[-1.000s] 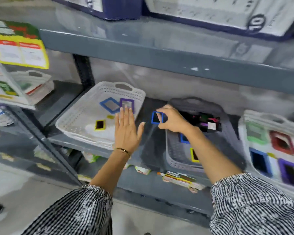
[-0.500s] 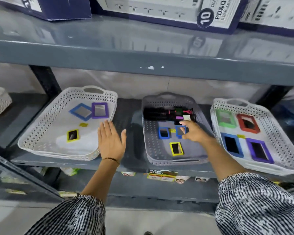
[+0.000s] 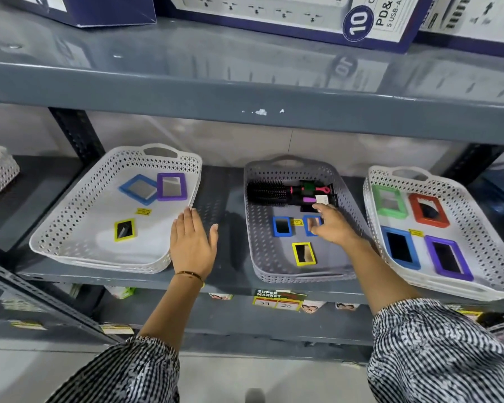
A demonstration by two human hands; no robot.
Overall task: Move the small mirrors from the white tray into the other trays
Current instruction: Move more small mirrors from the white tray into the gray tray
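Head view, shelf stock. Small blue mirror (image 3: 313, 225): lies in the grey tray (image 3: 255, 228), beside another small blue mirror (image 3: 282, 226), with a small yellow mirror (image 3: 304, 254) nearer the front. Right hand (image 3: 333, 226): over the grey tray, fingertips on the blue frame; whether they pinch it or merely touch it cannot be told. Left hand (image 3: 193, 242): flat, fingers spread, empty, over the near right rim of the white tray (image 3: 70, 228). White tray holds one small yellow mirror (image 3: 124, 229), plus a larger blue mirror (image 3: 138, 189) and purple mirror (image 3: 171, 186) at the back. Hairbrushes (image 3: 269, 191) sit at the grey tray's rear. Step judged: placing a mirror in the grey tray. Next move calls for letting go, then reaching for the remaining yellow mirror.
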